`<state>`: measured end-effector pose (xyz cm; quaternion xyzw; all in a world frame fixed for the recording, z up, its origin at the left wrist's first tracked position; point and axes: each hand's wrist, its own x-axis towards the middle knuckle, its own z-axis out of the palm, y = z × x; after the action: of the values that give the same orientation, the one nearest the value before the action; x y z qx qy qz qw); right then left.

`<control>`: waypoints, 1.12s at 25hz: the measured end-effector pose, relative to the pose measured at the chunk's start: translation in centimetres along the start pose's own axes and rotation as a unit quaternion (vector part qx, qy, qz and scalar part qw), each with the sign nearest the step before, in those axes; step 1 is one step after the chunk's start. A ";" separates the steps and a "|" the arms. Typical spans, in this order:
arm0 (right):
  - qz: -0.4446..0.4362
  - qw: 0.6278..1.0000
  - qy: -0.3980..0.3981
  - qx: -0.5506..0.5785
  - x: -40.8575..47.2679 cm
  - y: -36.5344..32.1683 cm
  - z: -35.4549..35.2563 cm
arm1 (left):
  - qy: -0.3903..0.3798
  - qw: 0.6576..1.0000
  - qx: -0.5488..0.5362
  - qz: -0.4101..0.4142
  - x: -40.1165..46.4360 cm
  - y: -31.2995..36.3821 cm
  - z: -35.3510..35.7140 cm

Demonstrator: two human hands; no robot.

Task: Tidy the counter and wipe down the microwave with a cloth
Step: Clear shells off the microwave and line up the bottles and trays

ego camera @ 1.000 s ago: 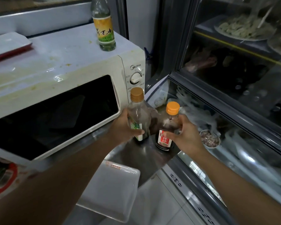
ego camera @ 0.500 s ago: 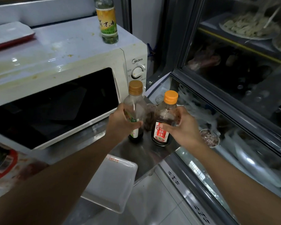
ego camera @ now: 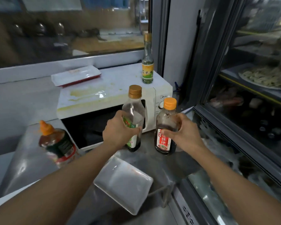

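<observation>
A white microwave point(ego camera: 113, 96) stands on the steel counter point(ego camera: 154, 158), its top smeared with yellowish stains. In front of its door my left hand point(ego camera: 118, 132) grips a tall clear bottle with a brown cap point(ego camera: 134, 108) and a green label. My right hand point(ego camera: 185, 132) grips a squat dark sauce bottle with an orange cap point(ego camera: 166, 117) and a red label. Both bottles are upright; whether they touch the counter is unclear. No cloth is in view.
A green-yellow labelled glass bottle point(ego camera: 147, 62) and a white-and-red tray point(ego camera: 76, 75) sit on the microwave top. A chili sauce bottle point(ego camera: 57, 143) stands at the left. A white rectangular plate point(ego camera: 123, 184) lies near the counter's front edge. A glass display fridge point(ego camera: 250, 111) fills the right.
The view has pulled back and tilted up, bringing the chili sauce bottle and window into sight. Both hands keep their grip, and the bottles look raised slightly higher in front of the microwave.
</observation>
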<state>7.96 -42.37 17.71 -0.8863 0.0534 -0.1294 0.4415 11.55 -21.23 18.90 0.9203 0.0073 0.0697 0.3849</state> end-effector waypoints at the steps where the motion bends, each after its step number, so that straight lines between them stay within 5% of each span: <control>1: -0.015 1.000 -0.003 0.002 0.1 -1.2 -0.1 | 0.016 1.000 0.000 -0.003 -0.5 0.3 -1.6; 18: -0.200 0.973 -0.109 0.031 -7.7 -21.6 6.8 | 0.187 0.980 -0.009 -0.062 -14.1 -5.8 -23.9; 28: -0.213 0.966 -0.136 0.058 -18.7 -30.3 14.8 | 0.225 0.968 0.033 -0.110 -25.1 -14.7 -35.4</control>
<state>-6.50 -8.80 29.90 -0.8592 -0.2046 -0.1018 0.4578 -17.44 12.45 29.95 0.8868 0.1975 0.2314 0.3479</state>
